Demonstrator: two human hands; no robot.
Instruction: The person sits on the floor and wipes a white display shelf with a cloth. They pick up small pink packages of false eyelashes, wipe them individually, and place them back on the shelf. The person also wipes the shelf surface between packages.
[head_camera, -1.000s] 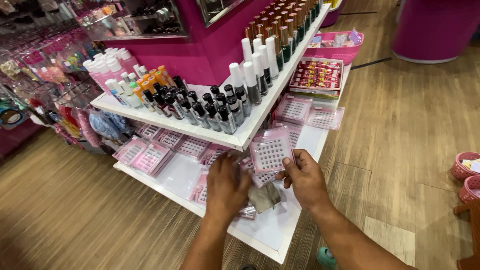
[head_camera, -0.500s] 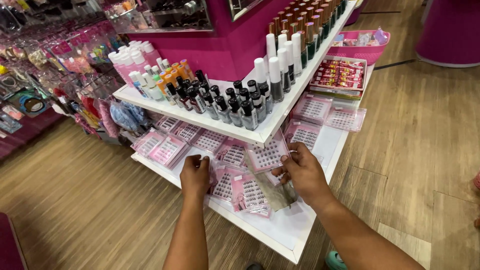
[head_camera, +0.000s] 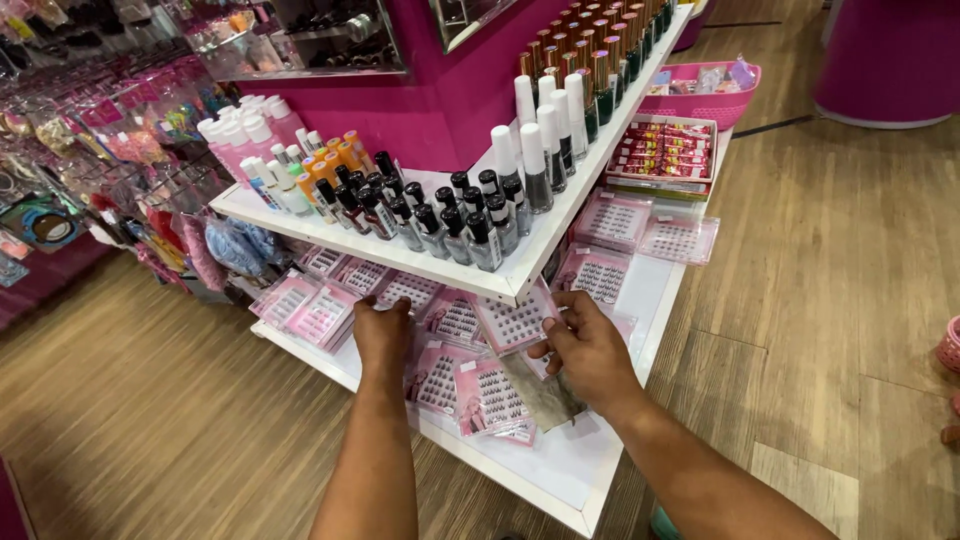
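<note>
I'm arranging lash packs on the lower shelf (head_camera: 600, 470): my right hand (head_camera: 590, 350) is pinching a clear lash pack (head_camera: 515, 320) between thumb and fingers, while my left hand (head_camera: 382, 335), fingers together, is pressing packs (head_camera: 440, 370) just beyond its fingertips; next I'm needing a free slot beside them

The right hand (head_camera: 590, 350) pinches a flat pink card of false nails (head_camera: 515, 322), its clear front showing rows of small pale tips; it sits just below the centre of the frame, tilted a little, its upper edge tucked under the rim of the white upper shelf. Under the same hand lies a drab grey-brown cloth (head_camera: 545, 395) (crumpled, partly hidden by the palm). The left hand (head_camera: 382, 335), left of centre, rests fingers-down on the pink packs of false lashes (head_camera: 450, 370), which lie overlapping on the lower white shelf, dark lash rows facing up.
</note>
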